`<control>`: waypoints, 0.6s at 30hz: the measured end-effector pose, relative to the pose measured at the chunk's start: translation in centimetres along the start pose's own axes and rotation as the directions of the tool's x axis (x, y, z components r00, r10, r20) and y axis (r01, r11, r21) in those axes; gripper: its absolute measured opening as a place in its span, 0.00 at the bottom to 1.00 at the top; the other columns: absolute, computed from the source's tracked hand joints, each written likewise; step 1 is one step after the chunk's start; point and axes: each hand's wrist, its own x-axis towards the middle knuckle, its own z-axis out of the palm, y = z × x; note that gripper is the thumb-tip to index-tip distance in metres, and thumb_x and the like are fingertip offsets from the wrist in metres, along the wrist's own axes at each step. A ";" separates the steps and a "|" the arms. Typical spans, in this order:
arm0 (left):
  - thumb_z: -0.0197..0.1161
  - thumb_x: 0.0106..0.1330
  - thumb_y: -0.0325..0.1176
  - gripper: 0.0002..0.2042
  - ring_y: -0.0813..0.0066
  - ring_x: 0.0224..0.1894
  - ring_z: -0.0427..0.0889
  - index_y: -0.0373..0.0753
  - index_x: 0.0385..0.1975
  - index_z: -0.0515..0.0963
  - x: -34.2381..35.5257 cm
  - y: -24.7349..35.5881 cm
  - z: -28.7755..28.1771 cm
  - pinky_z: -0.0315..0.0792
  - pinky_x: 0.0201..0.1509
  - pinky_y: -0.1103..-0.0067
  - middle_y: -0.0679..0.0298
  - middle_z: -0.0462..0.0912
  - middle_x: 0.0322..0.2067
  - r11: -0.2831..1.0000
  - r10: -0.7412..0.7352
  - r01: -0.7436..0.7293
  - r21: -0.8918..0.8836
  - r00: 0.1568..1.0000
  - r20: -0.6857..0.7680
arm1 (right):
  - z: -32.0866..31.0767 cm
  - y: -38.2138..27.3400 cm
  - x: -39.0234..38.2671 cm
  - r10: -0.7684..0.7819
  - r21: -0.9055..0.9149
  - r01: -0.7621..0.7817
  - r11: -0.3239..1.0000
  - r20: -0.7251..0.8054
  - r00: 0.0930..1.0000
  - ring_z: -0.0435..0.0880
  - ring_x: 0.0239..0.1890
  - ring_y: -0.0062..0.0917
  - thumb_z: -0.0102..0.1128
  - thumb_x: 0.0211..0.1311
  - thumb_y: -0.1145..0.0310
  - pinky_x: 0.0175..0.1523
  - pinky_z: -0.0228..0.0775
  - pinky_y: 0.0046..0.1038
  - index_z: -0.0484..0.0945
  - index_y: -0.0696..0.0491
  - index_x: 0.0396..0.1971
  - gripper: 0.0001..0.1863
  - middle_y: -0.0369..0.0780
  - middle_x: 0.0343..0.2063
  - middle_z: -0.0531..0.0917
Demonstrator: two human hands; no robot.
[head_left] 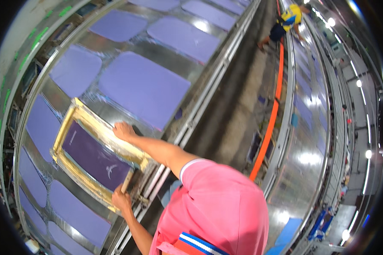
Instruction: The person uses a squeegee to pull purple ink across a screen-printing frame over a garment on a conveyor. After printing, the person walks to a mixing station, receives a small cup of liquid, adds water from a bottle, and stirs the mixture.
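A rectangular screen frame [64, 127] with pale yellow rails and a dark purple middle bearing a small white mark lies tilted across the metal-topped table [72, 108]. My right hand [123, 131] grips its upper long rail, fingers curled. Lower down, my left hand [121, 199] is closed on a light wooden bar [127, 180], like a squeegee handle, at the frame's right end inside. Lilac flat pieces [142, 89] lie in rows on the table around the frame. My pink-sleeved shoulder and upper arm fill the lower middle.
A walkway [225, 114] runs right of my table, with an orange rail [266, 140] along the parallel table [302, 136], which carries more pieces and glare. A person in yellow, blue and dark shorts [287, 19] bends over that table farther up. Metal rails [212, 76] edge my table.
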 end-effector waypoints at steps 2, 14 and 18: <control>0.61 0.52 0.19 0.19 0.45 0.37 0.86 0.43 0.43 0.87 -1.3 -0.8 0.4 0.78 0.43 0.60 0.48 0.87 0.36 0.997 -0.068 0.068 -0.026 0.997 -0.023 | -0.5 -1.5 -0.8 0.033 0.031 -0.036 0.999 0.089 0.995 0.85 0.41 0.55 0.51 0.65 0.60 0.49 0.77 0.51 0.83 0.58 0.33 0.17 0.58 0.35 0.85; 0.58 0.48 0.17 0.23 0.47 0.43 0.86 0.36 0.46 0.85 -1.7 -4.2 4.2 0.79 0.48 0.62 0.50 0.87 0.44 1.000 0.000 0.005 0.023 0.972 -0.235 | -1.2 -2.4 -0.8 0.059 -0.001 -0.060 0.998 0.170 0.984 0.86 0.43 0.52 0.53 0.61 0.64 0.50 0.78 0.48 0.85 0.57 0.33 0.14 0.55 0.37 0.86; 0.63 0.47 0.20 0.26 0.50 0.51 0.84 0.38 0.51 0.84 7.0 -6.3 2.8 0.76 0.59 0.65 0.49 0.85 0.49 0.988 -0.031 -0.013 -0.151 0.958 -0.286 | -0.3 0.5 -0.7 -0.102 -0.006 0.104 0.995 0.112 0.988 0.83 0.28 0.46 0.55 0.63 0.61 0.34 0.71 0.48 0.83 0.54 0.28 0.13 0.49 0.27 0.85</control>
